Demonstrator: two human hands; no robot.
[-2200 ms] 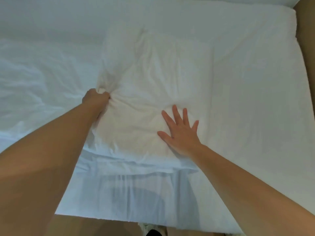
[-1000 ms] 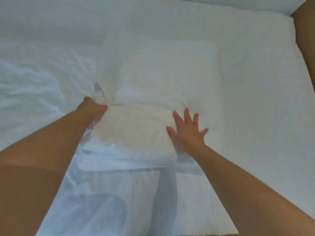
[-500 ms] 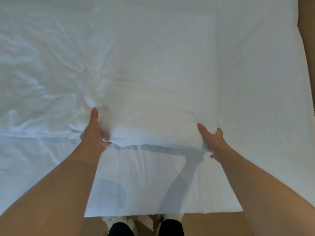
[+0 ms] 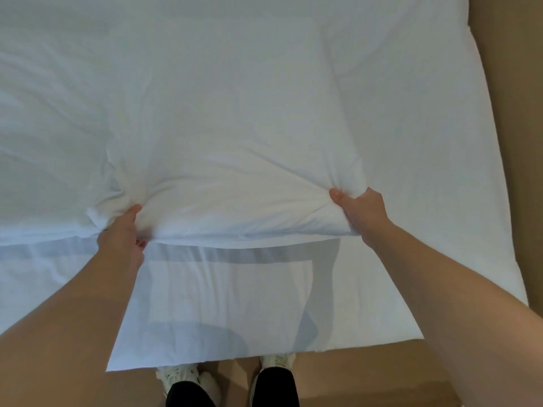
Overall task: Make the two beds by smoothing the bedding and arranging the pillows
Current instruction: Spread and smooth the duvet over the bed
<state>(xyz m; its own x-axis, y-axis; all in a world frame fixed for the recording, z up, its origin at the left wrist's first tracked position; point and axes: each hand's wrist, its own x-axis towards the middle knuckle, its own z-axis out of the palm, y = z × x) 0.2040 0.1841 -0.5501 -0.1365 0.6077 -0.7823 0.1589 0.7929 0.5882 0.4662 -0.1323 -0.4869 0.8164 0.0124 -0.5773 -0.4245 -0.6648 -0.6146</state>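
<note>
Head view looks straight down on a white pillow lying on the bed, its long near edge turned toward the person. Both hands clutch that near edge, one at each corner. The left hand has its fingers curled under the left corner and its thumb pressed on top, bunching the cloth into tight folds. The right hand grips the right corner the same way, with the thumb dug into the top and creases fanning out from it. Between the two hands the pillow's edge runs in a shallow curve, and a grey shadow falls on the sheet just below it. To the left of the pillow, rumpled white bedding lies in soft ridges, touching the pillow's left side. The right part of the bed is smooth. Below the bed's near edge, a tan floor shows with two white shoes and dark trouser legs standing close against the bed.
</note>
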